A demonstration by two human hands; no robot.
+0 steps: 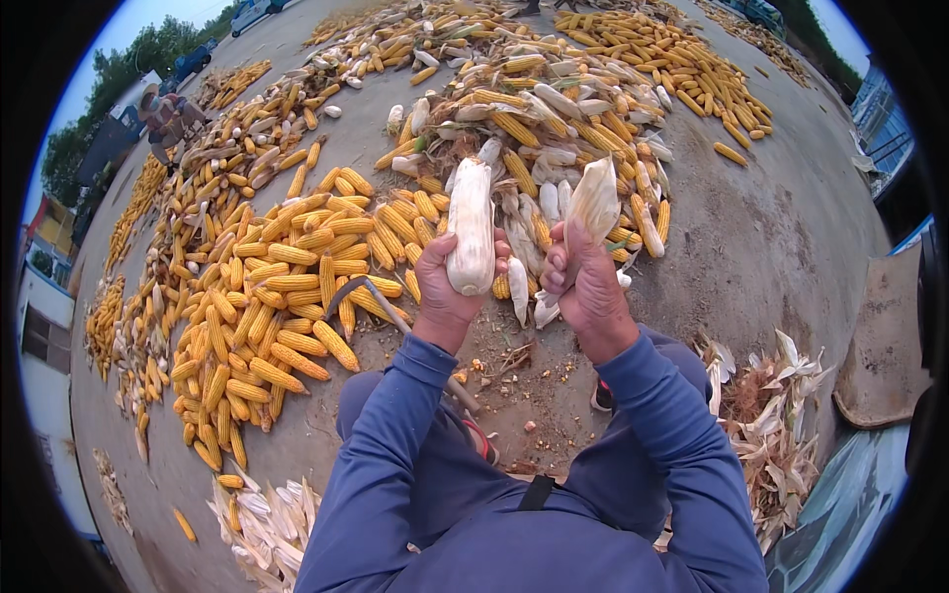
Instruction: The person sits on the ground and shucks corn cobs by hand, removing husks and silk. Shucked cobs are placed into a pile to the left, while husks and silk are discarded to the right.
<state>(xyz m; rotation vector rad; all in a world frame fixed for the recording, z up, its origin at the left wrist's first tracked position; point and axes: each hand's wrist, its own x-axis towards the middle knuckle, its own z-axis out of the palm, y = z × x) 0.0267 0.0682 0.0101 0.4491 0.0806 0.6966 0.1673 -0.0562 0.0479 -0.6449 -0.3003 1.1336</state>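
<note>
My left hand (445, 293) is closed around an ear of corn (470, 230) still wrapped in pale husk, its butt end towards me. In my right hand (589, 289) a loose piece of dry husk (595, 194) is pinched between thumb and fingers, apart from the ear. Beyond both hands rises a heap of partly husked corn ears (534, 111), mixed with silk and leaves. Husked yellow cobs (289, 282) form a large pile to my left. Close to my left forearm lies a sickle (385, 300), its curved blade against that pile and part of its handle hidden.
Stripped husks (775, 422) lie at my right, with more husks (267, 526) at the lower left. On the right stands a worn board-like panel (882, 341). Another person (164, 118) sits far left among the corn. More yellow cobs (689, 67) lie at the back right.
</note>
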